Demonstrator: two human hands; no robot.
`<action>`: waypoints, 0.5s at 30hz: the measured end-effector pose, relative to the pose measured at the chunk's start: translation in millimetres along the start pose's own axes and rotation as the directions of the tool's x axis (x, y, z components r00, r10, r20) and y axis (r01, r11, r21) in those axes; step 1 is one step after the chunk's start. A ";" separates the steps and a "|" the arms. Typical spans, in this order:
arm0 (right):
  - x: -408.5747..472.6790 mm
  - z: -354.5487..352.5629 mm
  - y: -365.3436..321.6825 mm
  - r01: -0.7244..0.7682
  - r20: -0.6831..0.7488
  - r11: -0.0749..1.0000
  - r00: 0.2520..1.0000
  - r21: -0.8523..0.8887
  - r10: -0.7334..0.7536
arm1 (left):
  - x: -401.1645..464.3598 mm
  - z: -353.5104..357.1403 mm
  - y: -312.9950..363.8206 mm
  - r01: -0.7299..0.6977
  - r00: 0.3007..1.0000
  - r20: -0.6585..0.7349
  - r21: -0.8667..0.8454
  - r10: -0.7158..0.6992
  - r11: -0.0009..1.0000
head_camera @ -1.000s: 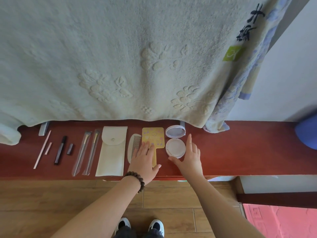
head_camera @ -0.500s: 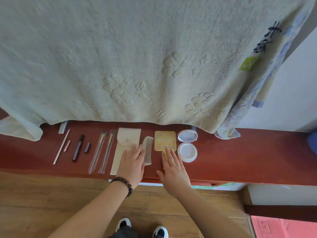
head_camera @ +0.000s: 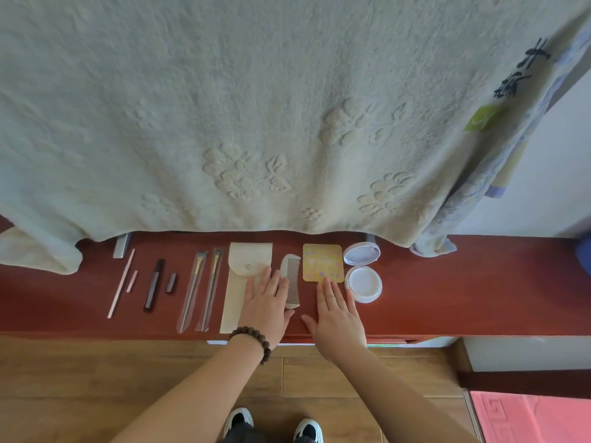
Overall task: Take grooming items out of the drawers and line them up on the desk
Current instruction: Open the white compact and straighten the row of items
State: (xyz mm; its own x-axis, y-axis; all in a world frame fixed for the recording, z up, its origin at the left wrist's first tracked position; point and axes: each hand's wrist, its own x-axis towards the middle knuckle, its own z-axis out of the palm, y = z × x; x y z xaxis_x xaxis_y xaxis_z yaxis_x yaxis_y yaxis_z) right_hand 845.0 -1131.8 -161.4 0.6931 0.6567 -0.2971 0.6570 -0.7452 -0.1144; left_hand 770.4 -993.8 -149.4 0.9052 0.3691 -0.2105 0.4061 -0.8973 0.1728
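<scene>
Both hands have been shifted leftward — left hand [head_camera: 267, 302] flat on pouch [head_camera: 244, 282] and comb [head_camera: 291, 279], right hand [head_camera: 339, 310] flat below the mirror [head_camera: 323, 262]; the row appears nearly complete — only straightening seems left.

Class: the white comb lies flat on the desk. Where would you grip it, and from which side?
Pinch the comb by its smooth curved spine, the left edge, coming from above. It lies flat, teeth facing right toward the yellow card, and the left hand already rests beside the spine.
</scene>
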 end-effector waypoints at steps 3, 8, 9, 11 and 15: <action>-2.4 -2.6 -3.8 0.006 -0.054 0.997 0.999 0.074 -0.002 | -9.9 -5.5 -11.1 0.028 0.995 -0.094 -0.082 -0.035 0.996; -2.1 -9.2 -40.2 0.068 -0.102 0.983 0.994 0.171 -0.051 | -38.7 -13.5 -57.6 0.152 0.980 -0.121 -0.082 -0.161 0.985; -2.3 -9.1 -51.0 0.087 -0.096 0.981 0.993 0.175 -0.071 | -44.6 -14.0 -66.6 0.168 0.976 -0.123 -0.087 -0.178 0.982; -2.7 -9.1 -73.2 0.117 -0.084 0.982 0.991 0.149 -0.105 | -54.1 -15.9 -82.4 0.191 0.969 -0.135 -0.109 -0.205 0.975; 3.2 -7.0 -115.7 0.131 -0.091 0.987 0.988 0.092 -0.123 | -59.1 -22.1 -113.6 0.188 0.973 -0.108 -0.126 -0.202 0.974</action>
State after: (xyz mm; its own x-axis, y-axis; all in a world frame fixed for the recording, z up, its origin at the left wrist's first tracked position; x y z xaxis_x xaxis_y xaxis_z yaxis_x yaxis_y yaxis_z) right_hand 773.3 -1042.6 -142.5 0.6313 0.7511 -0.1931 0.7122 -0.6601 -0.2389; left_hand 673.6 -908.3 -135.3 0.8125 0.5669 -0.1360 0.5819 -0.7739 0.2501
